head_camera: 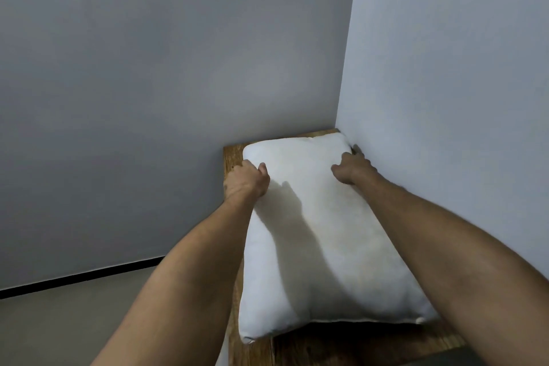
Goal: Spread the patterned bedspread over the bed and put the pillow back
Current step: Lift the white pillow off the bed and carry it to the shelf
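A plain white pillow (323, 246) lies on a wooden board surface (233, 157) in the corner of the room. My left hand (248, 181) grips the pillow's far left edge, thumb on top and fingers curled round the side. My right hand (353, 168) grips the far right corner, with its fingers hidden behind the pillow next to the wall. Both forearms stretch out over the pillow. No patterned bedspread is in view.
A grey wall (148, 83) runs behind the pillow and a paler wall (445, 83) stands close on the right, meeting in a corner. To the left lies beige floor (74, 321) with a black skirting strip (89, 275). A dark edge shows at the bottom right.
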`<state>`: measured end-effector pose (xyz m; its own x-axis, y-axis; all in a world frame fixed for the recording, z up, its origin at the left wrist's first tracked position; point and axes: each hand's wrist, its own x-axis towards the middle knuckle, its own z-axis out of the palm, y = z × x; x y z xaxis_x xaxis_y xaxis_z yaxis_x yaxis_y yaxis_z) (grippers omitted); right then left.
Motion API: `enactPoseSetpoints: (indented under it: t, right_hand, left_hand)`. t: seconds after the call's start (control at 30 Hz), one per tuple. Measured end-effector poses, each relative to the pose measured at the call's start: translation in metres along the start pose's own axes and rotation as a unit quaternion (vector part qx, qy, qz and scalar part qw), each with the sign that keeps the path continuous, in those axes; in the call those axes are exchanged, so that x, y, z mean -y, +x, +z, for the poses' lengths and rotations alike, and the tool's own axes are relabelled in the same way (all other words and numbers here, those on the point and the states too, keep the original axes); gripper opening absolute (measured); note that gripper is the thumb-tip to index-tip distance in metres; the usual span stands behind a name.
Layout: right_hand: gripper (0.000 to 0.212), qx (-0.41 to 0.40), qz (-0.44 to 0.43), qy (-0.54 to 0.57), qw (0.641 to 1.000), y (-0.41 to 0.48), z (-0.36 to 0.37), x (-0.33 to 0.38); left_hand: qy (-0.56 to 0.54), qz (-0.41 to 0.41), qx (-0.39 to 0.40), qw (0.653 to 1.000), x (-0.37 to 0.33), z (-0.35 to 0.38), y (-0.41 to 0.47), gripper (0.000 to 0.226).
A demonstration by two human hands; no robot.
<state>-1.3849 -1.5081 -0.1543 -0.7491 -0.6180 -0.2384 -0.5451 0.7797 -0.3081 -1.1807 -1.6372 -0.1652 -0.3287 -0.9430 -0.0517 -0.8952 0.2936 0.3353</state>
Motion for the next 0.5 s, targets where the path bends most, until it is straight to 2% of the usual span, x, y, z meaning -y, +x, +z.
enactPoseSetpoints:
  t: [0.13,0.23,0.5]
  right_hand:
    - [0.054,-0.067,-0.120,-0.033,0.990,-0.027,-0.026,0.037]
    - [0.047,-0.108,-0.193,-0.028,0.975,-0.052,-0.044,0.061]
    - [0.052,-0.186,-0.320,0.000,0.929,-0.127,-0.068,0.091]
  left_hand:
    - [0.061,0.061,-0.065,0.994,-0.011,-0.041,-0.009,0.059]
    - [0.072,0.070,-0.101,0.990,-0.012,-0.073,-0.023,0.063]
    - [0.073,0.075,-0.209,0.972,0.004,-0.144,-0.099,0.062]
